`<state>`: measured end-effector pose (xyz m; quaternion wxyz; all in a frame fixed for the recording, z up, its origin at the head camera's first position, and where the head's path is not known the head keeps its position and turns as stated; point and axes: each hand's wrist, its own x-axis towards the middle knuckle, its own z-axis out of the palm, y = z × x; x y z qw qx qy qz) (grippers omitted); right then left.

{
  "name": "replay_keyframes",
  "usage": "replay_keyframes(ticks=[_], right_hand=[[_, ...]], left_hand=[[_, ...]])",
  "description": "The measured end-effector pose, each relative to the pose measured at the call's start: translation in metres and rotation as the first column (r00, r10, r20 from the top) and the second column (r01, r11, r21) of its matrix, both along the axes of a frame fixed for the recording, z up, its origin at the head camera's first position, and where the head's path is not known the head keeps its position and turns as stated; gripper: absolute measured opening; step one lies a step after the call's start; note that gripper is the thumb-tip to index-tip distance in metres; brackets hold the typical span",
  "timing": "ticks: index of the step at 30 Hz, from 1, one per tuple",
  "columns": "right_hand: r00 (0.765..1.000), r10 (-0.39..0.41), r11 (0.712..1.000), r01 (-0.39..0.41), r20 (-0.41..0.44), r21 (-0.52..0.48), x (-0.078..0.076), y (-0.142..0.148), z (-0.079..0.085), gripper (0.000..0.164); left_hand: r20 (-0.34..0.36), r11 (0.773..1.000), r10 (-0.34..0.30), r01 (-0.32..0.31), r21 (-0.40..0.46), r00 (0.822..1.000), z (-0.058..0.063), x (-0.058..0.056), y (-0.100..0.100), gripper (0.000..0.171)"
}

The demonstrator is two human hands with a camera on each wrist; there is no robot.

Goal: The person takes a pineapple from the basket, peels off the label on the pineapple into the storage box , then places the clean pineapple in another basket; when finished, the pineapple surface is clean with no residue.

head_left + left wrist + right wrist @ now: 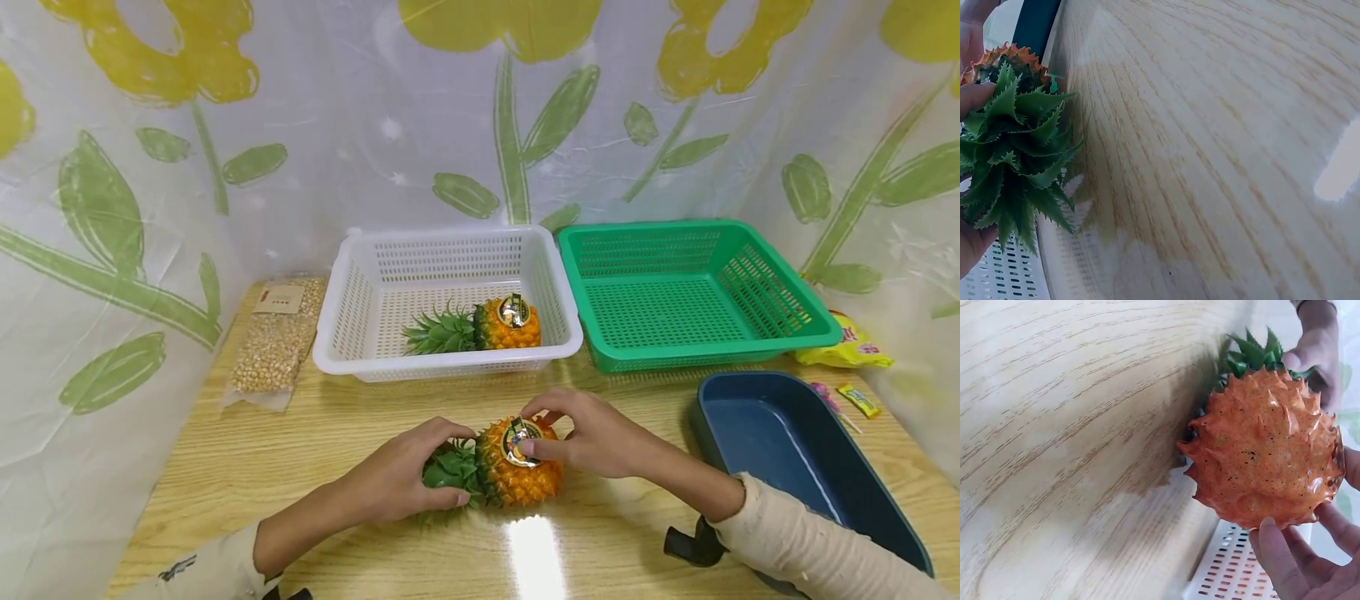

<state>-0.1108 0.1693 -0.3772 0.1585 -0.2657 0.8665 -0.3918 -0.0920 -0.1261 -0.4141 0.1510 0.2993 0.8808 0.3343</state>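
A small orange pineapple [536, 487] with a green leafy crown [1019, 156] lies on its side near the middle of the table. Its upper side carries a round shiny label [517, 454]. My left hand [405, 475] holds it around the crown, thumb on the near side and fingers on the far side. At the opposite end my right hand [596, 433] grips the fruit, thumb over the label and fingers at the far edge. In the right wrist view the spiky base [1260, 456] faces the camera, with fingertips against its edge.
Behind stands a white basket [442, 367] with another pineapple [510, 323] in it, beside a green basket [697, 354]. A bag of corn kernels [270, 358] lies left. On the right are a dark blue tub [757, 433], a yellow packet [847, 346] and small wrapped sweets [858, 400].
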Motion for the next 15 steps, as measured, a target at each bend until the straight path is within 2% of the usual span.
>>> replay_keyframes(ticks=[7, 12, 15], right_hand=[[0.999, -0.048, 0.998, 0.047, -0.012, -0.038, 0.0021, -0.0033, 0.0024, 0.032], [0.999, -0.046, 0.998, 0.045, -0.021, -0.052, 0.0026, -0.0050, 0.0043, 0.027], [0.999, -0.038, 0.997, 0.036, -0.029, -0.067, 0.0023, -0.0056, 0.0066, 0.018]], left_hand=[[0.017, 1.000, -0.002, 0.002, -0.001, 1.000, 0.0009, -0.0008, -0.0004, 0.067], [0.026, 1.000, -0.001, 0.001, -0.001, 1.000, 0.0022, -0.0013, -0.0001, 0.067], [0.022, 1.000, -0.003, 0.003, -0.002, 1.000, 0.0017, -0.0014, 0.0007, 0.067]])
